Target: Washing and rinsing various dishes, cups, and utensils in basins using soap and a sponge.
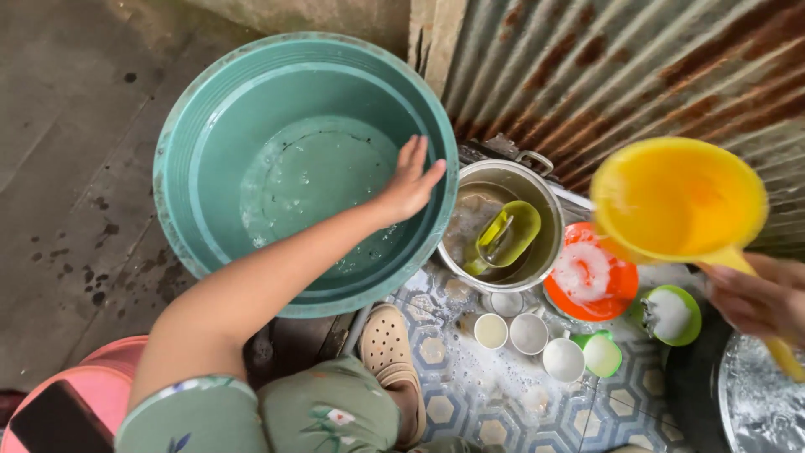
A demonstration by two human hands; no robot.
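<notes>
green floral clothes (277, 415), beige perforated clog (387, 344)

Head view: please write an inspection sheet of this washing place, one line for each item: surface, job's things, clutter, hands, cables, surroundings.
Surface: patterned tile floor, wet and soapy; bare concrete floor to the left with dark spots.
Job's things: large teal basin, tilted, a little foamy water inside; yellow ladle with a long handle.
Clutter: steel pot holding a green scoop; soapy orange plate; small cups; green bowl; pink stool.
Hands: left hand flat against the basin's inner wall; right hand blurred, gripping the ladle handle.
Cables: nothing seen.
Surroundings: rusty corrugated metal wall; a beige clog on the person's foot.
</notes>
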